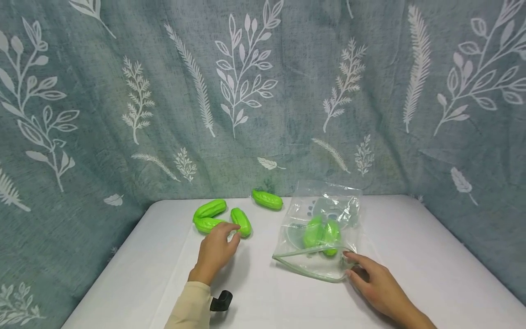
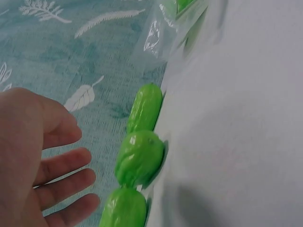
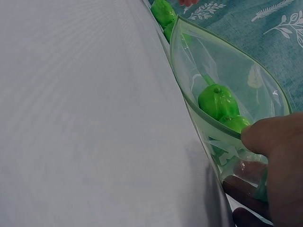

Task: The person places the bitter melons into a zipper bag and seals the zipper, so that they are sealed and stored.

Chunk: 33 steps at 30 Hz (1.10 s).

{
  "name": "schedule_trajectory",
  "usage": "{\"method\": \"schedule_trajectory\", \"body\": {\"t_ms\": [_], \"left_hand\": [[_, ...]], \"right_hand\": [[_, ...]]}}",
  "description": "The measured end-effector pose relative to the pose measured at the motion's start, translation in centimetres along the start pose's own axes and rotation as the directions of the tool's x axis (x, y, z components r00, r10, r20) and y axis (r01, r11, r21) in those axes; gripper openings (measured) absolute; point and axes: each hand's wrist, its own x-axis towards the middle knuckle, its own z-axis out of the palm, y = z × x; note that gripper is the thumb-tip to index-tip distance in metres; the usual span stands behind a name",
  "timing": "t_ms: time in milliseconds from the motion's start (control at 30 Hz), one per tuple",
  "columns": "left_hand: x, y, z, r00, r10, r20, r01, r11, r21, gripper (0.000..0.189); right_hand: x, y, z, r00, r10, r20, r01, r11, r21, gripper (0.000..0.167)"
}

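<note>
My left hand (image 1: pixel 217 249) hovers with loosely bent fingers beside a bumpy green toy vegetable (image 1: pixel 241 221), holding nothing. In the left wrist view a gap shows between its fingers (image 2: pixel 71 161) and the row of vegetables. My right hand (image 1: pixel 376 281) pinches the right corner of a clear zip bag (image 1: pixel 304 270), thumb at the green-edged rim. The bag lies flat with its mouth gaping toward me. Inside are two green vegetables (image 1: pixel 314 232), side by side; the right wrist view shows their ends (image 3: pixel 218 101) through the opening.
Two more green vegetables (image 1: pixel 210 209) meet at an angle at the left, one partly behind my left hand. Another vegetable (image 1: pixel 267 200) lies at the white table's (image 1: pixel 263 292) back edge. A patterned teal curtain (image 1: pixel 287 151) hangs behind. A black piece (image 1: pixel 222 300) sits at my left wrist.
</note>
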Motion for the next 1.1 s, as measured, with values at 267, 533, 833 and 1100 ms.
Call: {"method": "schedule_trajectory", "body": {"t_ms": [267,533,833,1100], "left_hand": [[0.1,-2.3,-0.5,0.994,-0.097,-0.042,0.096,0.995,-0.018,0.023],[-0.2,-3.6,-0.3,0.99,-0.121,-0.069,0.123,0.992,0.029,0.022],[0.4,-4.6,-0.1,0.993,-0.083,-0.084,0.09,0.992,0.092,0.037],[1.1,-5.1,-0.1,0.997,-0.006,-0.077,0.017,0.988,0.154,0.032]], "right_hand": [[0.0,-0.3,0.0,1.0,-0.006,-0.006,0.006,1.0,-0.01,0.045],[0.1,-0.2,0.1,1.0,0.001,0.013,-0.001,1.0,-0.002,0.045],[0.1,0.0,-0.1,1.0,-0.006,-0.002,0.006,1.0,-0.016,0.045],[0.1,0.1,0.3,1.0,0.014,0.008,-0.014,1.0,-0.017,0.044]]}}
